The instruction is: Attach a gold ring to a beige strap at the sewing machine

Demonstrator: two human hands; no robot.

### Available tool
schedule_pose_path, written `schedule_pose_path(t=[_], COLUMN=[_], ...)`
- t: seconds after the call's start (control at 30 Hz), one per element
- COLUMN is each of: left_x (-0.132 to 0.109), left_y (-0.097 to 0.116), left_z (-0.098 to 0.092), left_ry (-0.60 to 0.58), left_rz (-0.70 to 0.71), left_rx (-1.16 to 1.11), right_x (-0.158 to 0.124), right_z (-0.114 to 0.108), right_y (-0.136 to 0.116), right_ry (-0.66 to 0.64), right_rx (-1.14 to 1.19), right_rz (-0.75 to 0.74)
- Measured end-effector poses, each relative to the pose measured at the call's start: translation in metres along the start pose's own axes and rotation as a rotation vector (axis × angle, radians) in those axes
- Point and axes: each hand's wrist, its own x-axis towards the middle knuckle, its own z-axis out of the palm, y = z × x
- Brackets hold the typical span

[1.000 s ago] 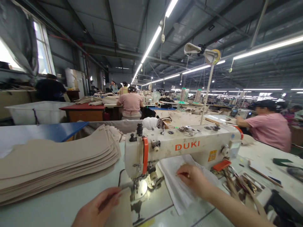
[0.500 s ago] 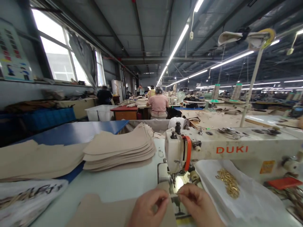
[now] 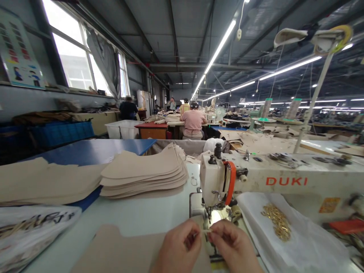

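Both hands meet just in front of the sewing machine's lit needle area, pinching a small pale strip (image 3: 206, 231) between them. My left hand (image 3: 180, 246) is closed on the strip's left end, over a beige cut panel (image 3: 127, 250) lying on the table. At the other end, my right hand (image 3: 231, 242) is closed with thumb and fingertips together. The white sewing machine (image 3: 214, 182) has a red-orange lever guard and stands right behind the hands. What exactly the strip is made of is too small to tell.
Stacked beige panels (image 3: 142, 172) lie behind on the left, with more panels (image 3: 51, 185) beside them. A white bag (image 3: 36, 235) is at the lower left. Gold metal rings (image 3: 277, 222) rest on white cloth (image 3: 307, 242) under the machine arm. A person in pink (image 3: 192, 122) sits farther off.
My hands stay together at the strip, with a slightly longer piece showing between the fingertips. The camera view has shifted slightly, moving the machine to the right in the picture.
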Motion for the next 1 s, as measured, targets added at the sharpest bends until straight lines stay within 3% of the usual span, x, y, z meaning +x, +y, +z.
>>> schedule_pose_path(t=[0.17,0.47,0.67,0.83,1.0], left_x=[-0.001,-0.002,0.001,0.003,0.005], left_y=[0.003,-0.004,-0.01,-0.012,-0.006], left_z=[-0.001,0.004,0.003,0.002,0.004], left_ry=[-0.008,-0.175,-0.186,-0.197,-0.23], left_rz=[0.005,0.046,-0.078,-0.139,-0.2], left_rx=[0.011,-0.01,-0.227,-0.402,-0.567], right_x=[-0.001,-0.001,-0.006,-0.005,0.0], right_z=[-0.002,-0.001,-0.002,-0.009,-0.006], right_y=[-0.004,0.003,-0.009,-0.01,0.004], right_ry=[-0.026,-0.038,-0.174,-0.119,-0.133], right_rx=[-0.168,-0.401,-0.304,-0.216,0.05], right_rz=[-0.084,-0.197,-0.127,-0.037,0.088])
